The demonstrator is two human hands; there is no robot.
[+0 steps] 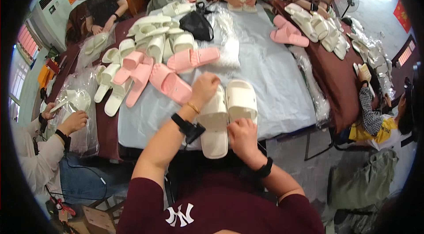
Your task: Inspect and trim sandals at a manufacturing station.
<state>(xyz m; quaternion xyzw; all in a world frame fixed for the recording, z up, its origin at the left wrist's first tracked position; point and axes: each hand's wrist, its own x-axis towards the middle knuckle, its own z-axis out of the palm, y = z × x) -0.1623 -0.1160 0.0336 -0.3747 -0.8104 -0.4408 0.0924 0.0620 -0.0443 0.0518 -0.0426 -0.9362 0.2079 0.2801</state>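
A pair of cream slide slippers lies side by side at the near edge of the table, straps on the far side. My left hand is over the far end of the left slipper, its fingers curled together; whatever they pinch is hidden. Against the near part of the right slipper rests my right hand, also with curled fingers, covering the slipper's heel. What is inside that hand, if anything, does not show. Just left of my left hand lie pink slippers.
Cream slippers are heaped at the far left of the grey-covered table, by a black bag and clear plastic bags. More pink slippers lie at right. Several co-workers sit around, one handling a bagged slipper at my left.
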